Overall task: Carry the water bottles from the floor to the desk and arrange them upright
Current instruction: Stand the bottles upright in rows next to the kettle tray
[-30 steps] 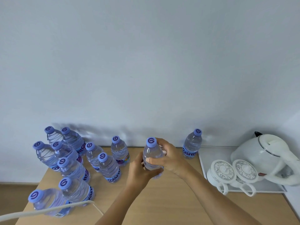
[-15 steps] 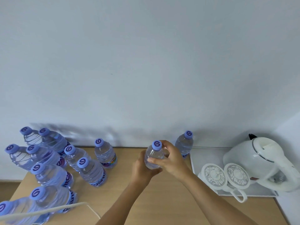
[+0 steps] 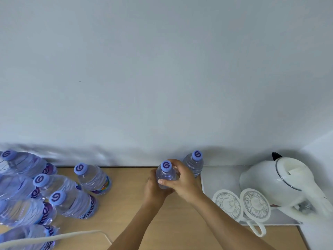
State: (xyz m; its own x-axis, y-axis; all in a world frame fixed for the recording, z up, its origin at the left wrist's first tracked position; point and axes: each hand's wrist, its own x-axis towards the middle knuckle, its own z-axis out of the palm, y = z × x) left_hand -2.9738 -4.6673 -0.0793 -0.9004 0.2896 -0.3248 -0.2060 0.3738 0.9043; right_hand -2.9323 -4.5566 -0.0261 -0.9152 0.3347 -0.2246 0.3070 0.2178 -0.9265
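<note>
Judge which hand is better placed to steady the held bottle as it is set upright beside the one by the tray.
Right, probably. The right hand wraps the held bottle high near its cap, nearest the standing bottle; the left hand cups it lower, from the far side.

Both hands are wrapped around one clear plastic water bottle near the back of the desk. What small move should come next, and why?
Probably let go, one hand at a time. The clear plastic water bottle with the purple cap stands upright, gripped by the left hand and right hand, close beside another purple-capped bottle near the white tray. Its base is hidden, so contact with the wooden desk cannot be confirmed.
</note>
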